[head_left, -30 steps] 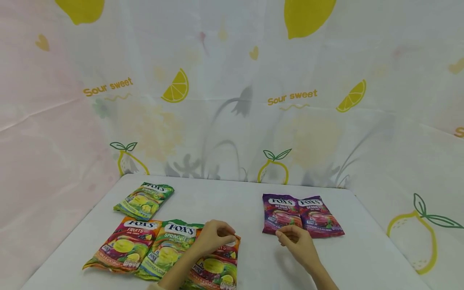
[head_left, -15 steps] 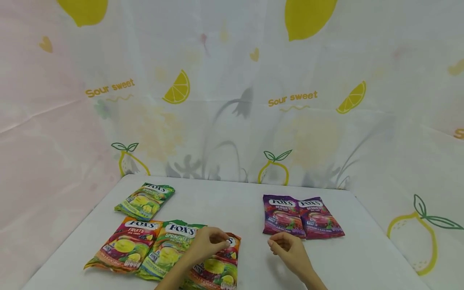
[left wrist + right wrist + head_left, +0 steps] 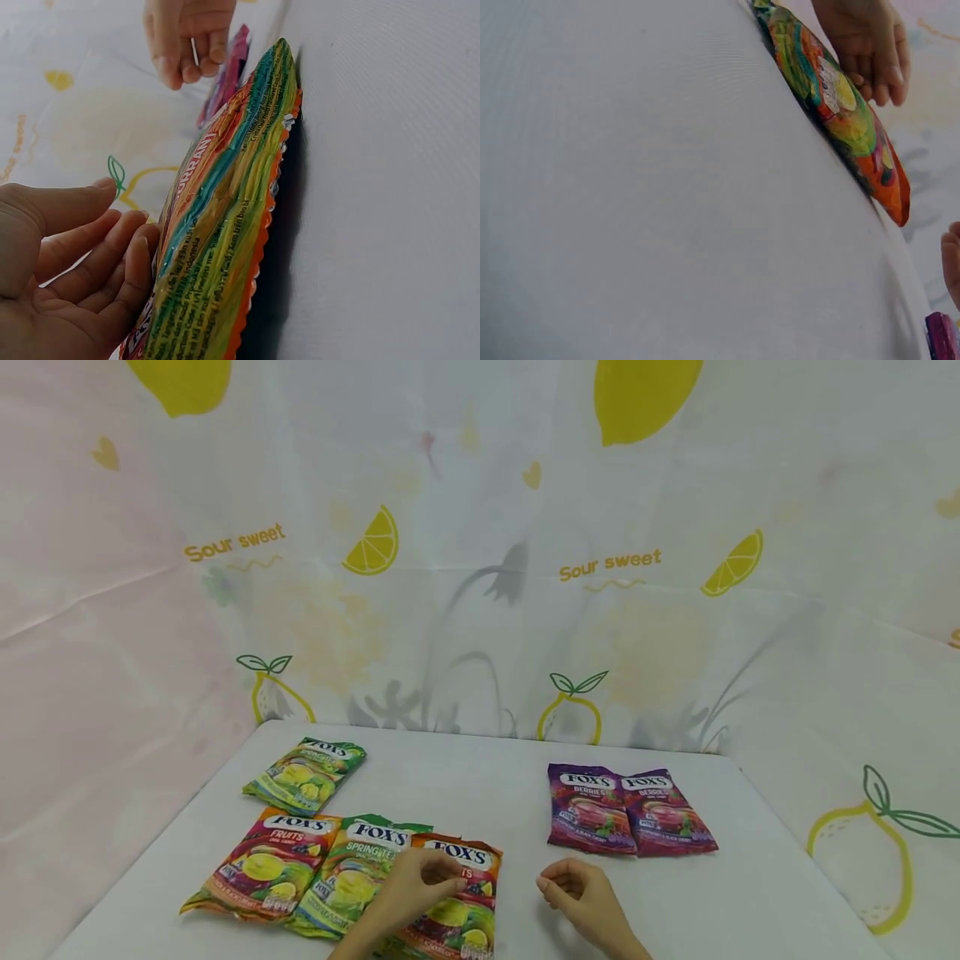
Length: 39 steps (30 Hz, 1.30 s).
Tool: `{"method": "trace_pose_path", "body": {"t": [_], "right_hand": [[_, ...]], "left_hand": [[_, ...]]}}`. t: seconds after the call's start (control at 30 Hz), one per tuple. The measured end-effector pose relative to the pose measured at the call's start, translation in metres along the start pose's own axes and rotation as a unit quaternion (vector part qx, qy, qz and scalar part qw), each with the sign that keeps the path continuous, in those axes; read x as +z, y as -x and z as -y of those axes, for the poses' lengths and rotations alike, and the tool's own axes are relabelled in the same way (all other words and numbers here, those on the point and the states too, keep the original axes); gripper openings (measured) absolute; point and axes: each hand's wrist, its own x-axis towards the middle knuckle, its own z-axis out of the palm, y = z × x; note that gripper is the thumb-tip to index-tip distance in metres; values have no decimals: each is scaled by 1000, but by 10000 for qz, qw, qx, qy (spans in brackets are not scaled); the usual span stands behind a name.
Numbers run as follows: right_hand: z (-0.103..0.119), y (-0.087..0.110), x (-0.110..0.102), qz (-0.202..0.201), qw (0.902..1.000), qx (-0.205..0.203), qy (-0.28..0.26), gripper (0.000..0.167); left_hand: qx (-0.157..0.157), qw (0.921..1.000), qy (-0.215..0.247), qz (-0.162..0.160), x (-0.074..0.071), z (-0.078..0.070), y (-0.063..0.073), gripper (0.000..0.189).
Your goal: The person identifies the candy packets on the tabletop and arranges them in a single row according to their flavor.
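My left hand hovers over the right-hand orange-and-red bag of Fox's Fruits candy, fingers loosely curled and holding nothing. In the left wrist view, the fingertips of this hand are right at the face of that candy bag. To the right of it, over the white table, my right hand hangs with bent fingers and nothing in them. Behind this hand lie two purple bags of Fox's Berries candy, one on the left and one on the right, side by side with edges overlapping.
Left of the left hand, a green Spring Tea bag lies between the two Fruits bags, the other Fruits bag being at the far left. Another Spring Tea bag lies behind them. A lemon-print cloth hangs behind the white table.
My right hand has drawn left and toward me, away from the Berries bags. The left hand has shifted slightly left and toward me over the Fruits bag. The bags stay put.
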Motion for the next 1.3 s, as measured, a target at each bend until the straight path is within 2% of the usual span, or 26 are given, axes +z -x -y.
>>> {"method": "trace_pose_path", "body": {"t": [0.3, 0.57, 0.87, 1.17, 1.3], "right_hand": [[-4, 2, 14, 481, 9983, 328, 48, 20], [-2, 6, 21, 661, 9966, 482, -64, 22], [-1, 5, 27, 748, 9955, 581, -32, 21], [0, 7, 31, 860, 9927, 832, -163, 21], [-3, 7, 33, 903, 9925, 790, -219, 21]], "left_hand": [[-217, 9994, -176, -208, -7, 4, 11, 20], [-276, 9983, -405, -299, -12, 0, 19, 23], [-490, 9985, -154, -187, -15, 4, 25, 23], [-409, 9990, 13, -193, -15, 8, 29, 19], [-407, 9989, 3, -214, -15, 7, 31, 19]]}}
